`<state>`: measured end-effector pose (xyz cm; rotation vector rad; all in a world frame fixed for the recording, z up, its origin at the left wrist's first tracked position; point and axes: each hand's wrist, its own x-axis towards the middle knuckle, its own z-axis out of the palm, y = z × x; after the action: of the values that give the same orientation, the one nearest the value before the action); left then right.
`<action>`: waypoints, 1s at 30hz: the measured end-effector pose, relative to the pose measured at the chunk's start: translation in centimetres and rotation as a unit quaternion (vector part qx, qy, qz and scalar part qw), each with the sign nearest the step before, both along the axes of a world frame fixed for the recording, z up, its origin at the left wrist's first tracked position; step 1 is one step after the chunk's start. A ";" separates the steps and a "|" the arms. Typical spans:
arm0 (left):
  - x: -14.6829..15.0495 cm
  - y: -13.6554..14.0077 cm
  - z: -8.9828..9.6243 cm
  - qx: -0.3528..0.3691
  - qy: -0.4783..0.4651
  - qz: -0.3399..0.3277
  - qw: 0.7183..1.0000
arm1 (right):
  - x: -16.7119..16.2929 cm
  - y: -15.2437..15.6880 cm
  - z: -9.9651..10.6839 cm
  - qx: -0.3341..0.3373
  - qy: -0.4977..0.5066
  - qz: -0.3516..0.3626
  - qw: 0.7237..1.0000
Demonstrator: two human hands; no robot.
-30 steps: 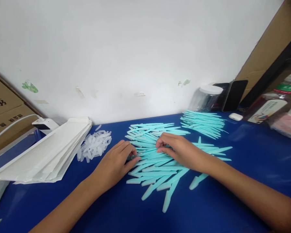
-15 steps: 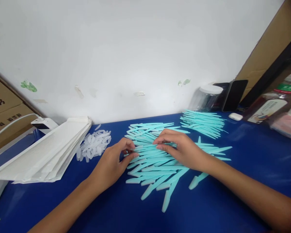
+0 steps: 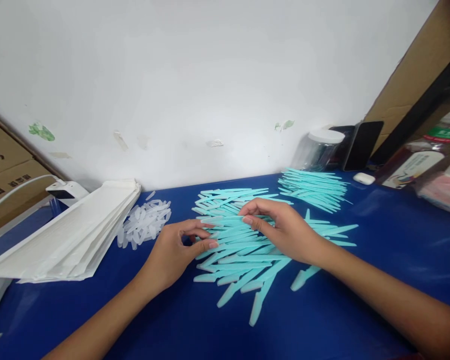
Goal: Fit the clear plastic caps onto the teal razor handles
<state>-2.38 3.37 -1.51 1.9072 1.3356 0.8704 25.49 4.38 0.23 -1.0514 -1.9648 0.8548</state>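
My right hand (image 3: 285,227) pinches a teal eyebrow razor (image 3: 227,219) between thumb and forefinger, its blade end pointing left. That end looks pale and clear, as if a cap covers it. My left hand (image 3: 176,255) is at the left edge of a loose pile of teal eyebrow razors (image 3: 243,259), thumb and fingers apart, just below the held razor's tip. Left of it lies a heap of small translucent caps (image 3: 146,223). Behind and to the right, more teal razors (image 3: 312,190) are stacked close together.
White padded envelopes (image 3: 78,227) lie on the blue table (image 3: 247,340) at the left, by a white device with a cable (image 3: 65,192). At the back right are a lidded clear jar (image 3: 318,150), a phone (image 3: 363,145), a white case (image 3: 363,178) and a bottle (image 3: 416,160).
The thumb and fingers of my left hand have spread and come off the razor's tip, dropping slightly. My right hand has raised the held razor a little.
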 end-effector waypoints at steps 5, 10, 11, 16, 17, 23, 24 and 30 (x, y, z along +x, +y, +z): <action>0.0 -0.4 0.1 0.114 0.061 -0.022 0.991 | -0.1 0.0 0.1 0.007 0.005 -0.015 1.000; -0.1 -0.1 0.3 0.333 0.130 -0.104 0.928 | 0.2 0.5 0.3 -0.068 0.034 -0.015 0.997; -0.1 0.0 0.3 0.372 0.141 -0.107 0.911 | 0.3 0.6 0.4 -0.098 0.045 -0.002 0.994; 0.0 -0.1 0.6 0.483 0.173 -0.097 0.853 | 0.3 0.4 0.9 -0.167 0.071 0.027 0.983; 0.1 -0.2 0.7 0.493 0.176 -0.094 0.847 | 0.2 0.3 1.0 -0.168 0.066 0.024 0.983; 0.0 -0.5 0.8 0.506 0.220 -0.074 0.831 | 0.1 0.1 0.8 -0.184 0.037 0.008 0.982; 0.0 -0.6 0.8 0.504 0.224 -0.075 0.831 | 0.1 0.1 0.8 -0.187 0.036 0.009 0.982; 0.4 -0.9 0.8 0.506 0.211 -0.137 0.825 | 0.1 -0.2 1.0 -0.239 0.067 0.046 0.968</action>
<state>-1.97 2.47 -0.73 3.1725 0.7747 1.1750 25.57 4.21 1.25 -1.1372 -1.7438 1.4610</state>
